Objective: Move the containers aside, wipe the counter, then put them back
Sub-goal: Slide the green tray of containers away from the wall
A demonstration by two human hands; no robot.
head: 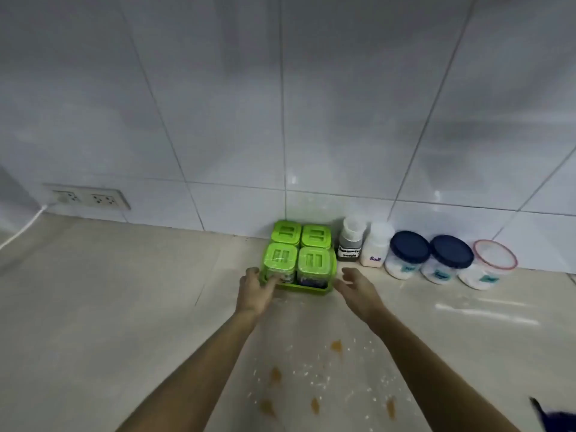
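Note:
A green tray (311, 289) holding several green-lidded jars (314, 260) stands against the tiled wall. My left hand (257, 291) touches the tray's front left corner, fingers spread. At the tray's front right corner hovers my right hand (357, 288), open and just short of it. To the right along the wall stand a grey-filled shaker (350, 241), a white salt bottle (375, 246), two blue-lidded tubs (410, 249) (450, 254) and a red-rimmed tub (494, 261). Orange spots (336, 346) and white powder dirty the beige counter (124, 307) in front of me.
A double wall socket (87, 199) with a white cable (21, 229) plugged in sits at the far left. A dark object (554, 416) pokes in at the bottom right corner. White streaks (486, 314) lie on the counter's right side.

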